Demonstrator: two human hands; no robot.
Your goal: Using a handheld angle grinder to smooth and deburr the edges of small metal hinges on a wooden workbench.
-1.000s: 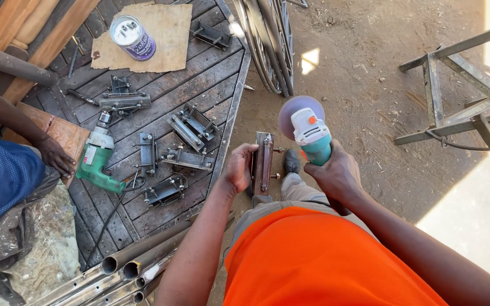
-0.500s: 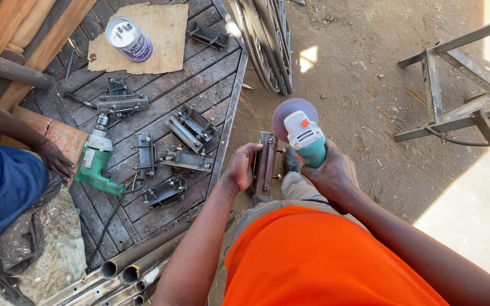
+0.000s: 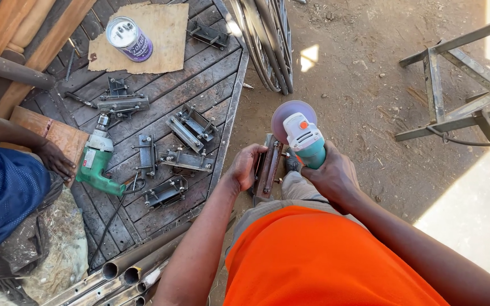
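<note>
Over dirt floor (image 3: pixel 370 102), beside knee: your left hand (image 3: pixel 246 167) fingers clamp metal bracket (image 3: pixel 267 167) upright; right hand (image 3: pixel 330 175) fingers wrap angle grinder (image 3: pixel 304 139). Risk: disc close to left fingers; loose bracket grip invites kickback.

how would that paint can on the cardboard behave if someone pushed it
The paint can stands upright on flat cardboard, so it would probably slide rather than roll. It looks wide for its height, so tipping seems unlikely. Knocked onto its round side, it would likely roll.

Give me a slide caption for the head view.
Right hand holds an angle grinder beside a metal bracket gripped by the left hand.
</note>
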